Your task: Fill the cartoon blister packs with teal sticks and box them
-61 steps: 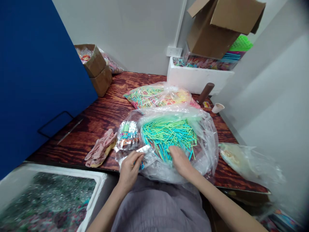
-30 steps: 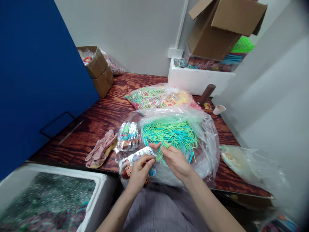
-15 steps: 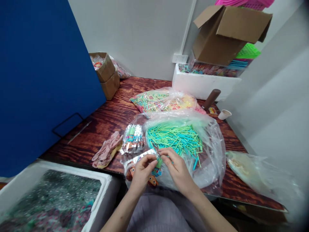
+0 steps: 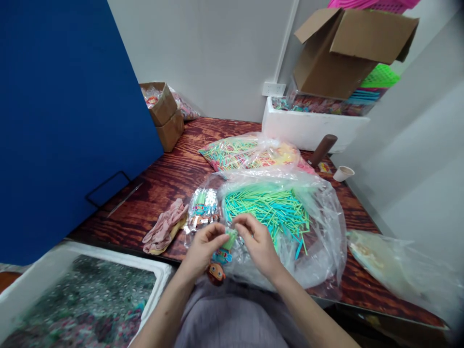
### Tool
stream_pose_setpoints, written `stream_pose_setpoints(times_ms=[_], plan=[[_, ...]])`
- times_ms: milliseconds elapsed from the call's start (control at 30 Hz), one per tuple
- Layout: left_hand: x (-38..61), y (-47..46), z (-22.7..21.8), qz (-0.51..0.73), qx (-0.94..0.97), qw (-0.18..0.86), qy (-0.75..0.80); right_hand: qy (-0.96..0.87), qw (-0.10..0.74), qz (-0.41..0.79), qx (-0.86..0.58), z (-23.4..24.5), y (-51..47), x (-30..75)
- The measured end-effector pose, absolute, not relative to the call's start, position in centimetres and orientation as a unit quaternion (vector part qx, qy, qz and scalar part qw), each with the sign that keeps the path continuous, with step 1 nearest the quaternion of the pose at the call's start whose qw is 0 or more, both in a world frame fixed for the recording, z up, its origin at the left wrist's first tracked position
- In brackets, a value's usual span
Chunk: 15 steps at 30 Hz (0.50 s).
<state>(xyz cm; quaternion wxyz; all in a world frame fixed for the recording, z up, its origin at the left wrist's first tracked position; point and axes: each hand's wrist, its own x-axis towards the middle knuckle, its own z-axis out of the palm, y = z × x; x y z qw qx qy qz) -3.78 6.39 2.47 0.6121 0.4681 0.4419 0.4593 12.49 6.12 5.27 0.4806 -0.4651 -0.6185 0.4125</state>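
Observation:
My left hand (image 4: 206,245) pinches the upper edge of a printed clear packet (image 4: 222,256). Light green sticks show behind the packet's window, and a brown cartoon face is printed lower down. At the packet's top right corner are the closed fingers of my right hand (image 4: 256,241), pinching that edge. Just beyond my hands, loose green and blue plastic sticks (image 4: 270,208) lie on a large open clear bag (image 4: 322,241). A second shiny packet (image 4: 203,208), with green sticks inside, rests to the left of them.
Crumpled pink gloves (image 4: 166,224) lie left on the wood-patterned table (image 4: 152,186). Behind are a filled stick bag (image 4: 246,150), a white foam box (image 4: 311,128), a brown cylinder (image 4: 322,149) and a paper cup (image 4: 343,173). A foam bin (image 4: 159,280) stands at lower left.
Both hands have shifted slightly left, and the packet between them now hangs more upright, gathered at its top. The whole view has moved a little to the right.

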Motion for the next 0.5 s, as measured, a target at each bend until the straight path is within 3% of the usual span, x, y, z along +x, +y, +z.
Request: stream_pose_setpoints(times_ms=[100, 167, 300, 500], plan=[[-5.7, 10.0, 2.8, 0.506, 0.489, 0.513, 0.491, -0.536, 0.531, 0.469, -0.459, 4.0, 9.9, 11.1], [-6.8, 12.9, 2.2, 0.53, 0.509, 0.408, 0.542, -0.55, 0.48, 0.447, -0.517, 2.4, 12.7, 9.9], [-8.3, 17.3, -0.3, 0.528, 0.508, 0.307, 0.607, -0.568, 0.385, 0.404, -0.605, -0.8, 17.3, 7.2], [-10.0, 17.9, -3.7, 0.474, 0.542, 0.264, 0.641, -0.604, 0.306, 0.384, -0.627, -3.3, 20.2, 5.8]])
